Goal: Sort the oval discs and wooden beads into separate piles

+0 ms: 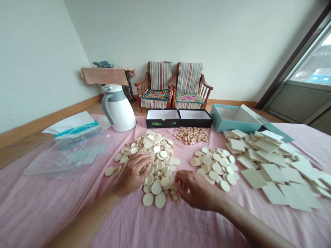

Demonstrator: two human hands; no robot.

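A big heap of pale wooden discs lies on the pink tablecloth. My left hand rests on the heap's near left side, fingers curled over several discs. My right hand sits on the cloth just right of the heap, fingers bent inward toward a few small wooden beads near its edge; what its fingers hold, if anything, is hidden. A smaller pile of discs lies beyond my right hand. A pile of small round beads sits farther back.
Pale square tiles spread over the right side. A black double box and a teal box stand at the back. A white jug and clear plastic bags are at left. Two striped chairs stand by the wall.
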